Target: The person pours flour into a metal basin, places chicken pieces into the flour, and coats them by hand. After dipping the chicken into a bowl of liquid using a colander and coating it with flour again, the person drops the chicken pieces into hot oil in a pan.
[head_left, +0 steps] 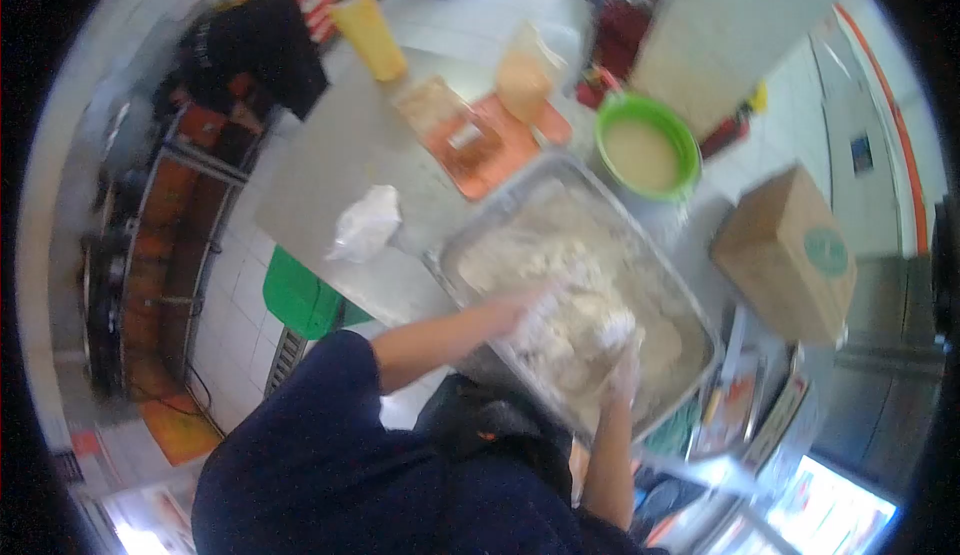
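Observation:
A large metal tray [672, 273] holds pale flour [650, 350] and several lumpy floured pieces [570, 255]. My left hand [535, 305] reaches into it from the left, among the lumps; its fingers are whitened and blurred. Nearer the tray's front right side, my right hand [622, 360] is down in the same flour, touching a white lump [614, 330]. Coating and motion blur hide how the fingers of both hands are bent and whether they grip anything.
Behind the tray stands a green bucket [690, 145] of cloudy liquid. A cardboard box [780, 245] is at right. On the metal table [310, 175] are a white plastic bag [365, 223], an orange board [470, 180], a bag of orange-tan contents [525, 80] and a yellow container [368, 35].

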### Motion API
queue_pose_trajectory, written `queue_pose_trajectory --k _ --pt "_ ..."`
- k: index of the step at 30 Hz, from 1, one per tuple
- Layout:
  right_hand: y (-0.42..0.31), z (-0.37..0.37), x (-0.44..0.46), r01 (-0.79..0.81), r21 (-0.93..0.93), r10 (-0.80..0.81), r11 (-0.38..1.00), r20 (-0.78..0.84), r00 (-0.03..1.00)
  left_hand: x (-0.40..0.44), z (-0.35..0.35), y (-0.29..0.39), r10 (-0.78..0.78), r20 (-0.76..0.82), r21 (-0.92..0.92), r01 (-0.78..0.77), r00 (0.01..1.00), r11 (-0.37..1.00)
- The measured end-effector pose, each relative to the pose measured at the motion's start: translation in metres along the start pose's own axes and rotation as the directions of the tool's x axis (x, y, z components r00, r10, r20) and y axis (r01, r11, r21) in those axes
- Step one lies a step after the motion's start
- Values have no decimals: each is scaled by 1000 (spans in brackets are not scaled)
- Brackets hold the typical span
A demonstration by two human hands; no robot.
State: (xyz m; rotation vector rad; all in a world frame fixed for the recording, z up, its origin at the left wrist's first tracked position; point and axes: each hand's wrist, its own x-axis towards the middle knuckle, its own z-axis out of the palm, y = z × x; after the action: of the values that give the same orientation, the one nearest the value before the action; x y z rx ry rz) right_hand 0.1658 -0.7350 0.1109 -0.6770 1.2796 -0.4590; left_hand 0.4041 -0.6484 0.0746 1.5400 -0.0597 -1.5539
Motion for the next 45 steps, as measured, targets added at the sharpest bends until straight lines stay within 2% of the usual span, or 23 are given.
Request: queue_pose_trajectory --k 3,7,8,9,10,12,13,14,15,16,17,18,19,20,21,22,24,26,29,36,41,44,45 --pt "55 -2 32 164 28 -165 986 53 985 -37 28 24 -226 198 -35 237 954 971" --pt "70 -11 55 -153 86 137 984 173 975 37 23 -49 -162 294 -25 177 942 984" --pt "65 -13 58 -232 124 202 965 215 955 56 14 -66 90 300 253 -170 950 952" --pt "63 -17 64 -311 155 266 938 255 930 40 15 -58 209 326 351 -323 922 879" --pt "64 -32 64 85 -219 -9 972 327 945 25 15 -51 324 346 443 -458 880 771" --pt "61 -59 49 498 -494 -256 712 478 840 -27 15 1 348 315 343 -448 883 826" --pt "38 -64 35 516 -707 -208 483 480 852 -27 14 5 372 309 288 -459 875 841" --pt "14 -69 22 505 -839 -160 200 481 862 -43 18 26 348 250 243 -407 903 881" --pt "0 -77 18 397 -833 7 -386 428 904 -67 25 52 299 135 206 -322 945 924" --pt "9 -83 36 283 -940 -261 192 229 938 -81 31 74 265 32 184 -267 964 946" --pt "19 -88 52 234 -669 -384 706 -84 919 -88 39 90 253 -44 198 -240 966 950" --pt "13 -88 60 244 -670 -385 701 -67 921 -77 34 96 298 -113 262 -260 948 929" --pt "0 -72 86 105 -953 -380 284 -11 925 -60 33 93 365 -145 374 -291 920 881" --pt "-13 -58 110 -41 -975 -375 -219 45 926 -42 31 89 446 -158 495 -320 881 808" --pt "-15 -52 125 9 -952 -424 -307 145 894 -28 30 81 515 -162 597 -332 842 730" --pt "-23 -47 135 175 -971 -481 -162 233 845 -21 33 75 579 -157 674 -341 800 655" --pt "-45 -7 146 563 -653 -499 506 311 809 -28 45 71 659 -137 775 -335 739 537" --pt "-66 32 136 427 -436 -253 792 403 880 -40 52 69 693 -113 810 -338 712 479" --pt "-71 64 121 446 -526 -82 724 577 813 -44 50 58 716 -95 837 -333 692 433" --pt "-92 17 86 831 -555 -89 36 827 556 -43 44 78 764 -16 888 -343 645 308" --pt "-90 -19 64 651 -711 -463 264 499 733 -71 29 118 794 47 922 -331 606 199" --pt "-74 -25 60 594 -744 -686 307 260 680 -11 4 108 750 -58 930 -237 658 280" --pt "-65 -27 52 592 -744 -724 310 220 654 7 -3 85 755 71 949 -277 652 149"
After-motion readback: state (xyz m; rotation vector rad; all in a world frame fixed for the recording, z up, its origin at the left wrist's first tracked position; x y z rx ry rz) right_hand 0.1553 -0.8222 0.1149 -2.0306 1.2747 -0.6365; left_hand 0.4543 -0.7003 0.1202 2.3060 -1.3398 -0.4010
